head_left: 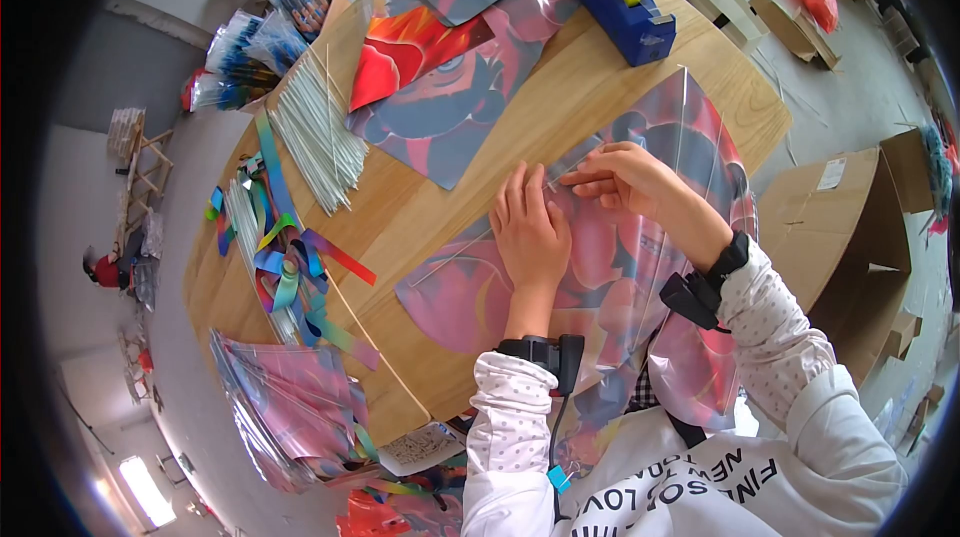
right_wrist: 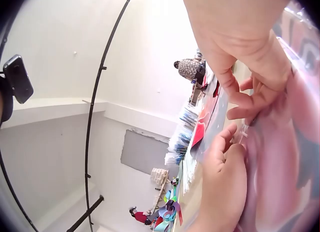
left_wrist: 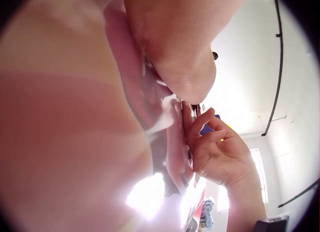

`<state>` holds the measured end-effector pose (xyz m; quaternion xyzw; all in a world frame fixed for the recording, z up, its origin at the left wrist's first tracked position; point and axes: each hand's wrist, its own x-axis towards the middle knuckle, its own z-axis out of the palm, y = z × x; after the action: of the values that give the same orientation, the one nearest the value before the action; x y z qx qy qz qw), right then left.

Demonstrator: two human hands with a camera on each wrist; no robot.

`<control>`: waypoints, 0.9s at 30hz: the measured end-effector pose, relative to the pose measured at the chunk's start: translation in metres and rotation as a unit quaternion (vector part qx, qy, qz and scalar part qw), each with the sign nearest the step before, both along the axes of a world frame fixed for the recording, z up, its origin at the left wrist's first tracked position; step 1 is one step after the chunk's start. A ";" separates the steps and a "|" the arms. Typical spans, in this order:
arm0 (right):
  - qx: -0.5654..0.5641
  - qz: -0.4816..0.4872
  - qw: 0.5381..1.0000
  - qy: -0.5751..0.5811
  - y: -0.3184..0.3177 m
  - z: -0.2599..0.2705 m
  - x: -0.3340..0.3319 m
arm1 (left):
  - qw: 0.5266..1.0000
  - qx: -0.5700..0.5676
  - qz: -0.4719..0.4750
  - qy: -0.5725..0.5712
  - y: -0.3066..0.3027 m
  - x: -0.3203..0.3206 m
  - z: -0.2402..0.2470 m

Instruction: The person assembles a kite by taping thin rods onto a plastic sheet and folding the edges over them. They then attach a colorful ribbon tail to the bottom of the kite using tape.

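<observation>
A printed plastic film sheet (head_left: 610, 267), pink, red and grey, lies over the table's near side, with thin pale rods along it. My left hand (head_left: 530, 237) rests palm down on this sheet near its upper edge, its fingers fairly straight and pointing away from me. Close by on the right, my right hand (head_left: 630, 182) has bent fingers touching the sheet near the left fingertips. Its thumb (left_wrist: 217, 137) stands apart from the fingers in the left wrist view. A small whitish piece (right_wrist: 244, 134) shows between the two hands in the right wrist view.
Beyond the hands are more printed sheets (head_left: 430, 127) and a blue tape dispenser (head_left: 625, 27) with yellow tape. Leftward lie a bundle of pale rods (head_left: 318, 142), colourful ribbons (head_left: 290, 267) and stacked folded sheets (head_left: 290, 397). A cardboard box (head_left: 835, 227) stands right of the wooden table (head_left: 400, 247).
</observation>
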<state>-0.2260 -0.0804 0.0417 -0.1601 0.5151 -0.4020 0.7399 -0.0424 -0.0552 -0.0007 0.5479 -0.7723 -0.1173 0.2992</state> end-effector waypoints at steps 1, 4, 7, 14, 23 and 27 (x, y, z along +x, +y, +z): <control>0.003 -0.002 1.000 -0.004 0.000 -0.001 0.000 | 1.000 -0.001 0.000 -0.006 0.000 0.000 0.000; 0.006 -0.008 1.000 -0.008 -0.001 0.000 -0.001 | 1.000 0.001 -0.002 -0.014 0.000 -0.001 0.000; 0.012 0.020 1.000 -0.012 -0.003 -0.003 -0.005 | 1.000 -0.001 -0.005 -0.030 0.000 -0.002 0.003; 0.032 -0.028 0.999 -0.018 -0.002 0.001 -0.001 | 0.996 -0.014 -0.013 -0.084 0.000 -0.004 0.003; 0.075 -0.110 0.962 -0.238 0.017 0.013 -0.005 | 0.994 -0.010 -0.002 -0.108 0.001 -0.008 0.002; 0.035 -0.114 0.970 -0.210 0.055 0.024 -0.002 | 0.993 -0.012 -0.009 -0.119 0.002 -0.007 0.002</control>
<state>-0.2277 -0.0250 0.0661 0.0136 0.3769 -0.4898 0.7861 -0.0496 -0.0527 0.0009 0.5473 -0.8088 -0.0446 0.2107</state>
